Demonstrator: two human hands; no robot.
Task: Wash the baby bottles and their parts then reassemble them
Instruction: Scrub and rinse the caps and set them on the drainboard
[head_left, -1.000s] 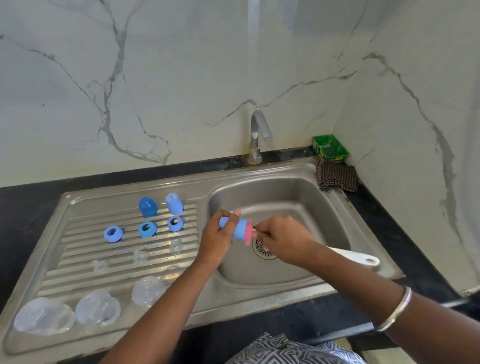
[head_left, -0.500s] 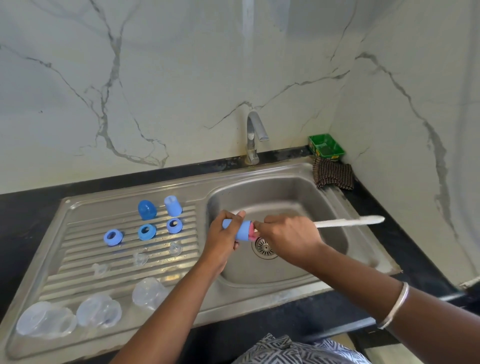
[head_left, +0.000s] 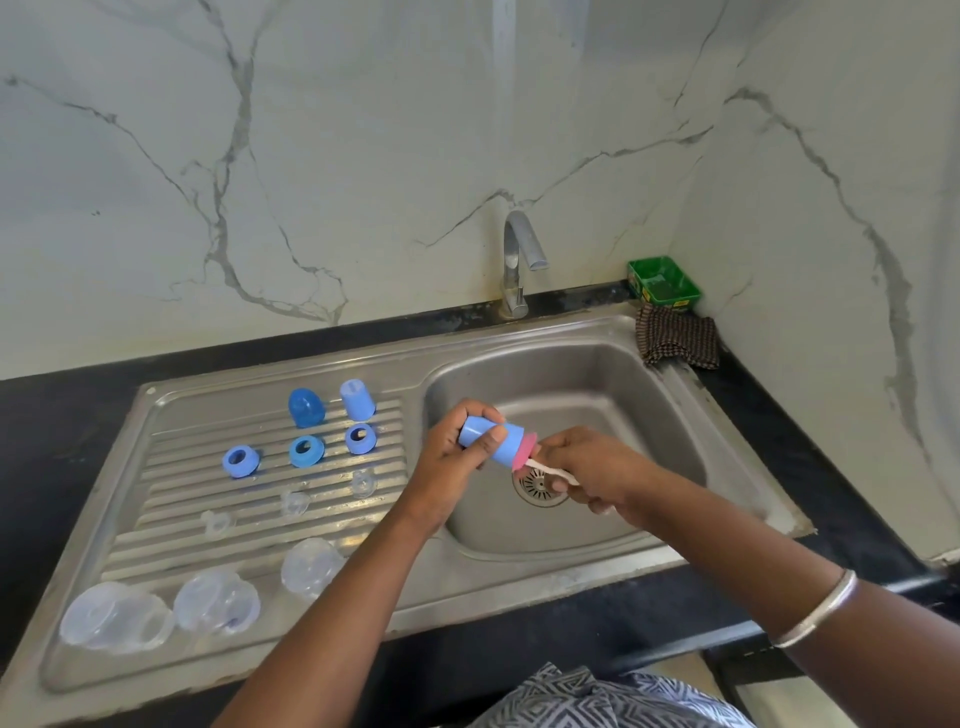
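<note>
Gripping a blue cap (head_left: 491, 439) over the sink (head_left: 597, 374), the left hand (head_left: 457, 457) meets the right hand (head_left: 592, 470), clamped on a brush (head_left: 543, 467). 3 blue rings (head_left: 306, 451) and clear bottles (head_left: 117, 616) occupy the drainboard (head_left: 171, 415).

We see a brushed steel sink (head_left: 649, 564) with a ribbed drainer, a shiny metal tap (head_left: 514, 260), matt blue plastic caps (head_left: 357, 399), clear glossy bottles (head_left: 114, 616), a woven cloth (head_left: 678, 335) and polished marble walls (head_left: 311, 156).

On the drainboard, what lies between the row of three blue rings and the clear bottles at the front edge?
In the head view, three small clear nipples lie on the ridges between the blue rings and the clear bottles, spaced apart in a slanting line.
</note>
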